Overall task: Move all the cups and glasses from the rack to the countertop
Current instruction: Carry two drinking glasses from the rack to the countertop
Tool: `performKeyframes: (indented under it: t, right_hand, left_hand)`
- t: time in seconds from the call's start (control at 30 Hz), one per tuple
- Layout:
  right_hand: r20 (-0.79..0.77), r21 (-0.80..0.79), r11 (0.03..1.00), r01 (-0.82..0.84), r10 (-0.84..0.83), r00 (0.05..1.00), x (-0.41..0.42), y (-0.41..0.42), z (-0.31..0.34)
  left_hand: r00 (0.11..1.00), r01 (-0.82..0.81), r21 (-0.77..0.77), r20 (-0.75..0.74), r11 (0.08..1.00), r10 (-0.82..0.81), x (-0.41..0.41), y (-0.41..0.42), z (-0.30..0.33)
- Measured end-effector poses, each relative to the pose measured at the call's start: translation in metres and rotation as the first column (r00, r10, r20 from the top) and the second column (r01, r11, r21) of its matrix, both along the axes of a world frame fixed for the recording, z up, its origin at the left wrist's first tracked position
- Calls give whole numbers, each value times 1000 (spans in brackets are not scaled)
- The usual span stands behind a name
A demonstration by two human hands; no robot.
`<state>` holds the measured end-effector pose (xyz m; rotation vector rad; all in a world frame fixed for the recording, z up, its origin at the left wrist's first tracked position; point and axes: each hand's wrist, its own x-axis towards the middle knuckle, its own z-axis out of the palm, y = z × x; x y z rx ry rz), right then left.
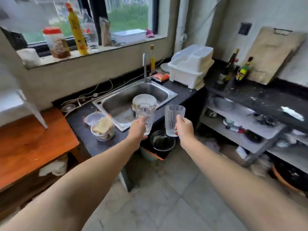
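Just beyond the front edge of the dark countertop (86, 130), both arms are reaching forward, each hand carrying one clear glass upright in the air. The left hand (138, 129) is curling its fingers and thumb around the lower half of a patterned glass (145, 116), with the rim standing above the grip and the base showing just below the fingers. The right hand (184, 126) is gripping the lower part of a ribbed glass (174, 120), thumb lying across the near face and fingers wrapping behind; the rim is rising above and to the left of the knuckles. The two glasses are sitting near each other but apart, and neither is touching the countertop. Behind the left-hand grip, a steel sink (133, 100) is holding a round white-rimmed vessel (144, 99), which is appearing directly behind the patterned glass. Below and between the two grips, a dark pot (162, 141) is resting on the lower level beside the floor. Left of the left-hand grip, plastic containers (100, 125) are standing on the countertop. Far behind the right-hand grip, a white dish rack (190, 67) is sitting at the counter corner, and to the right of that grip an open shelf unit (241, 129) is holding assorted kitchenware.
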<state>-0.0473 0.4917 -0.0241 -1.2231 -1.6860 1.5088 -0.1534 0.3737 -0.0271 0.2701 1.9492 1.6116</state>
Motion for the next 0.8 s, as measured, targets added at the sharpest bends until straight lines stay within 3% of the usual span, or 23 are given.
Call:
performKeyframes:
  t: [0.43,0.8]
  right_hand:
    - [56,-21,915,403,-401,914,227,208,-15]
    - [87,-35,716,697,-692,716,381,323,-31]
  left_hand:
    - [918,356,77,157,931,-364,192,262,-20]
    - [733,661,36,178,749,-656,322,442,-27]
